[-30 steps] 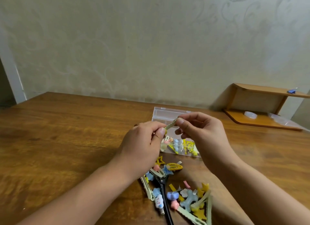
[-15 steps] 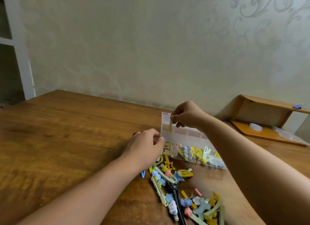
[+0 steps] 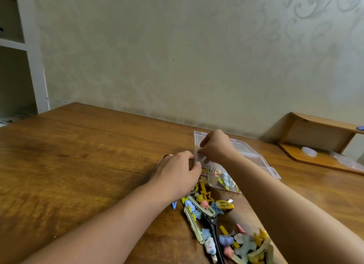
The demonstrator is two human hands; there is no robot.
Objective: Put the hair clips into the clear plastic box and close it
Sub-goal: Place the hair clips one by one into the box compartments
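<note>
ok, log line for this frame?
stage: loading clips | right hand: pinching pale clip at box's left edge | left hand: touching same clip | clear plastic box: open, partly filled | loose clips: many on table

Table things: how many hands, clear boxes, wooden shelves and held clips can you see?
Hands: 2 (left hand, right hand)
Clear plastic box: 1
Wooden shelf: 1
Pale clip pinched by the right hand: 1
Total: 5
The loose hair clips overlap too much to count.
</note>
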